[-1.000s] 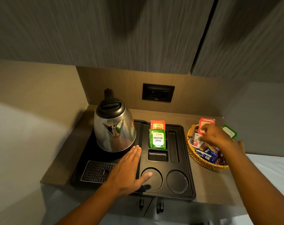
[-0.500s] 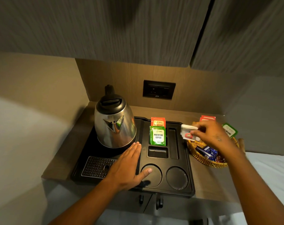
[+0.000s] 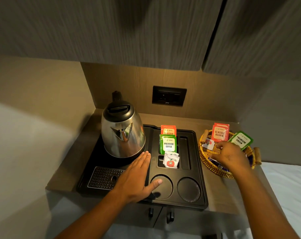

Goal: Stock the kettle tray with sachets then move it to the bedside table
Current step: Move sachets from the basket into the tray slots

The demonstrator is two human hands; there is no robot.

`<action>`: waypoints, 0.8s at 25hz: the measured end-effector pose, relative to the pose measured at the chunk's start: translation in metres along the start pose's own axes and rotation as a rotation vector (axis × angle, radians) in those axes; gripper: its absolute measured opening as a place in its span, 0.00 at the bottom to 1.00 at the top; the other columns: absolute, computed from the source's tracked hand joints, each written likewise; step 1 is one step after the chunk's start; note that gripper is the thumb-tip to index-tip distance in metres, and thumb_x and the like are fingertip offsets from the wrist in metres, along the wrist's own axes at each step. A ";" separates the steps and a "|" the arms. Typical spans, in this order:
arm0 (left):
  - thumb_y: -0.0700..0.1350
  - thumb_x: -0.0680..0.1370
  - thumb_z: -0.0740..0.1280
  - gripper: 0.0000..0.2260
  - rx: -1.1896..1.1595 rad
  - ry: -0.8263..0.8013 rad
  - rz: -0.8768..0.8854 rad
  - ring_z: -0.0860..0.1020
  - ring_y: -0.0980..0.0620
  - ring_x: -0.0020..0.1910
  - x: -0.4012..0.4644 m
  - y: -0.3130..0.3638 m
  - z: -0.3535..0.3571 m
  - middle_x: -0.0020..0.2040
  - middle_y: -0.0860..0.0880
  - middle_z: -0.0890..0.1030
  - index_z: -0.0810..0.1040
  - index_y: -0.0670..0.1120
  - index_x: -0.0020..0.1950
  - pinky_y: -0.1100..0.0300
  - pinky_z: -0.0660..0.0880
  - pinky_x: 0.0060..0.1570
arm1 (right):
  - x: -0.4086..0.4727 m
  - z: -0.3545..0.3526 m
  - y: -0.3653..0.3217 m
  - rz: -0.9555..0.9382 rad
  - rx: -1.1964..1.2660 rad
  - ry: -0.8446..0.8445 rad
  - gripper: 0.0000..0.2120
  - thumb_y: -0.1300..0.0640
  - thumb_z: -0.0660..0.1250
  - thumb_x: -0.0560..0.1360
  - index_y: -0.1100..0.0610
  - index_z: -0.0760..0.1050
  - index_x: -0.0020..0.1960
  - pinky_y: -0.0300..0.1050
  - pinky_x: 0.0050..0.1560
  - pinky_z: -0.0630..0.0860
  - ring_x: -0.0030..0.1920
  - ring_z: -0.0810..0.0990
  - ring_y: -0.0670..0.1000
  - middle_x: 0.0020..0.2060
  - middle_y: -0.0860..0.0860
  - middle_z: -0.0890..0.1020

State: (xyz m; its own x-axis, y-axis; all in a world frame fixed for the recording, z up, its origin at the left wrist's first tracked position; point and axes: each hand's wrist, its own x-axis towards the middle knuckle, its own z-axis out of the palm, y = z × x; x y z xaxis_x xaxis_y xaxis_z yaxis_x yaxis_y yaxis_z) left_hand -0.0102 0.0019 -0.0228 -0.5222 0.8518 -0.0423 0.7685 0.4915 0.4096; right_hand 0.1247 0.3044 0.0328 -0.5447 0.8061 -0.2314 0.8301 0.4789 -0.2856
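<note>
A black kettle tray [image 3: 197, 169] sits on the wooden counter, with a steel kettle [image 3: 123, 133] at its back left. In its middle slots stand red sachets [image 3: 168, 130], green sachets [image 3: 168, 144] and, in front of them, white sachets with a red apple logo [image 3: 171, 160]. My left hand [image 3: 139, 176] lies flat and open on the tray beside the kettle. My right hand [image 3: 230, 156] reaches into the wicker basket [image 3: 208, 167] at the right, fingers down among dark blue sachets; what it grips is hidden.
The basket also holds a red Classic Assam sachet [image 3: 220, 133], a green Premium Green sachet [image 3: 241, 140] and a white sachet [image 3: 208, 144]. A wall socket [image 3: 169, 95] is behind the tray. Cabinets hang overhead. White bedding [image 3: 289, 195] lies to the right.
My right hand carried white sachets from the basket to the tray, left them in the front middle slot, and went back into the basket. My left hand stayed put.
</note>
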 end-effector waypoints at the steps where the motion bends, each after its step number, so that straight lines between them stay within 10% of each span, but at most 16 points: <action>1: 0.73 0.75 0.50 0.42 0.000 0.002 0.001 0.42 0.56 0.78 0.000 0.000 0.000 0.80 0.52 0.44 0.42 0.49 0.80 0.55 0.49 0.76 | 0.004 -0.005 0.012 0.056 -0.067 -0.045 0.24 0.48 0.76 0.68 0.55 0.76 0.61 0.52 0.52 0.80 0.52 0.80 0.56 0.51 0.55 0.80; 9: 0.74 0.74 0.49 0.43 0.001 0.002 0.013 0.42 0.57 0.78 0.000 -0.002 0.001 0.80 0.52 0.43 0.41 0.49 0.79 0.56 0.48 0.76 | 0.014 -0.008 0.004 0.017 -0.129 -0.139 0.05 0.57 0.75 0.69 0.55 0.79 0.42 0.50 0.49 0.81 0.45 0.80 0.54 0.43 0.54 0.82; 20: 0.73 0.75 0.51 0.43 -0.011 0.003 0.003 0.41 0.57 0.77 0.000 -0.001 0.000 0.80 0.53 0.43 0.41 0.50 0.79 0.57 0.47 0.76 | 0.024 0.001 -0.101 0.001 0.262 -0.134 0.12 0.54 0.79 0.65 0.58 0.79 0.41 0.57 0.51 0.81 0.45 0.83 0.58 0.40 0.56 0.83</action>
State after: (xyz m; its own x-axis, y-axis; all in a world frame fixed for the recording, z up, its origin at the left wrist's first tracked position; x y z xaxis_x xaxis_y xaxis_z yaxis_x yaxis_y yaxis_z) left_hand -0.0108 0.0010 -0.0237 -0.5208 0.8528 -0.0385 0.7661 0.4868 0.4196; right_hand 0.0279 0.2754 0.0555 -0.5695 0.7451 -0.3472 0.7809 0.3585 -0.5115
